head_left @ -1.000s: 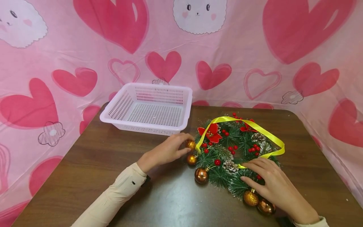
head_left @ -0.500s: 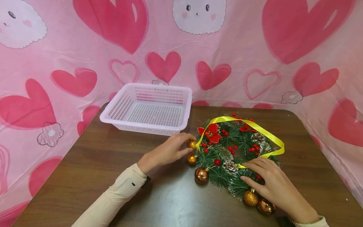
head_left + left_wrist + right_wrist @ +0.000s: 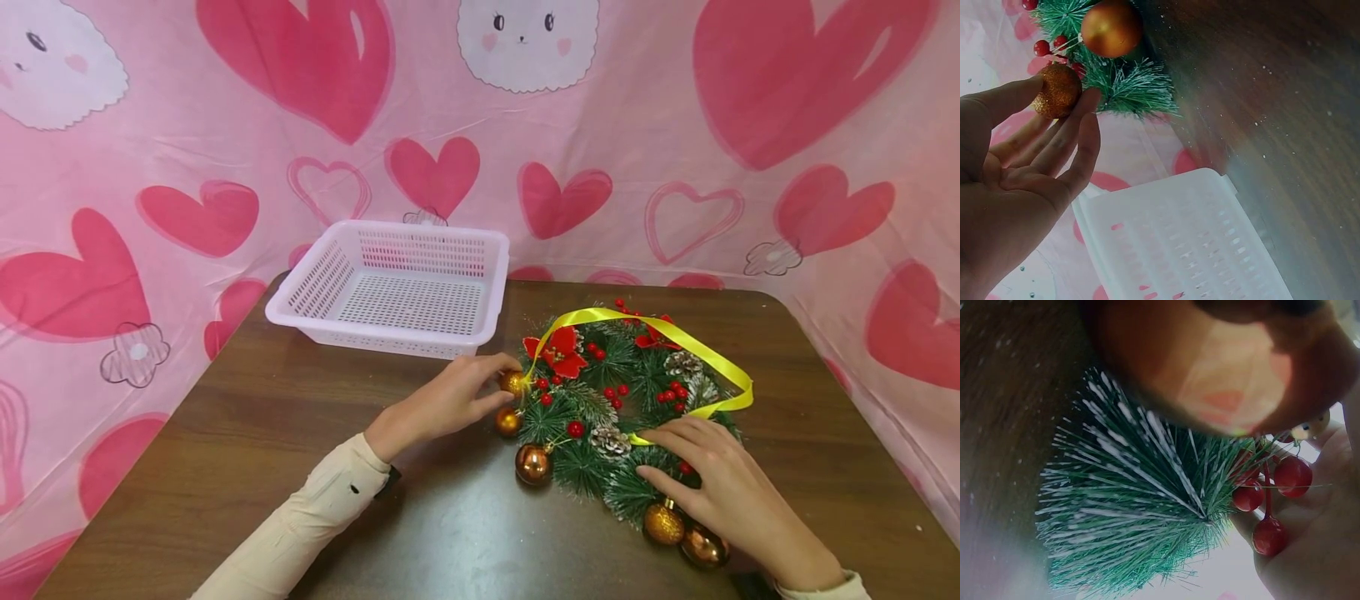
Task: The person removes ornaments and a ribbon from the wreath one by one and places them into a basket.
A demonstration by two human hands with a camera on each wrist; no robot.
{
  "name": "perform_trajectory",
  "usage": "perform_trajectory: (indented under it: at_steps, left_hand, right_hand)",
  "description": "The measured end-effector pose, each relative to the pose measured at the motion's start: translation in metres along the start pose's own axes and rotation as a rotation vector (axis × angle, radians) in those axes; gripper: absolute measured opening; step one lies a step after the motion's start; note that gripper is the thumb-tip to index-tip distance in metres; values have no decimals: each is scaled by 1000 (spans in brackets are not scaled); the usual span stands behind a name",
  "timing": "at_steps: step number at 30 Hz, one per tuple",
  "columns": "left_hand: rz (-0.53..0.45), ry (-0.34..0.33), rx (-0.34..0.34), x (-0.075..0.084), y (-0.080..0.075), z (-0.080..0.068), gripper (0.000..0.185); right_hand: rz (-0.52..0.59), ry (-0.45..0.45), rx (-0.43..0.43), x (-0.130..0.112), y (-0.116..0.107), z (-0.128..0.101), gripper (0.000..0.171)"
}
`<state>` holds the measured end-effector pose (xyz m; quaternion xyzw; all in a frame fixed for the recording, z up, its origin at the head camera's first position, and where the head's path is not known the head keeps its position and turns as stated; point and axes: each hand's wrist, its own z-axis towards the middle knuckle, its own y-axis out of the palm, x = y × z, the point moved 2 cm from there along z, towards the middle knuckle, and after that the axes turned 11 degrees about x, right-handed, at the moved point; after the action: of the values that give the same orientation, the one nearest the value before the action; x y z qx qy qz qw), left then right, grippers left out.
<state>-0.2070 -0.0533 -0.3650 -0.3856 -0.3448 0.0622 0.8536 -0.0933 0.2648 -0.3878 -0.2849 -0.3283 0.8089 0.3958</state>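
Note:
A green pine wreath with red berries, pine cones, a red poinsettia and a yellow ribbon lies on the brown table. My left hand pinches a glittery gold ball at the wreath's left edge; the left wrist view shows thumb and fingers round this glittery ball. My right hand rests with spread fingers on the wreath's lower right part, above two more gold balls. In the right wrist view a frosted sprig and red berries lie against the palm.
A white perforated plastic basket stands behind the left hand, with nothing in it. Two other balls hang at the wreath's lower left. A pink heart-print cloth walls the table on three sides.
My left hand with the glittery ball has edged slightly right, closer into the wreath. The right hand has not moved.

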Motion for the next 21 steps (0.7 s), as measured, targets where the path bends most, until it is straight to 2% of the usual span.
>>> perform_trajectory:
  at_steps: [10,17,21]
  left_hand:
    - [34,17,-34,4,7,-1,30]
    - [60,44,-33,6,3,-2,33]
    - [86,26,-48,7,-1,-3,33]
  right_hand:
    - [1,3,-1,-1,0,0,39]
    - [1,12,-7,-1,0,0,38]
    - [1,18,-11,-1,-1,0,38]
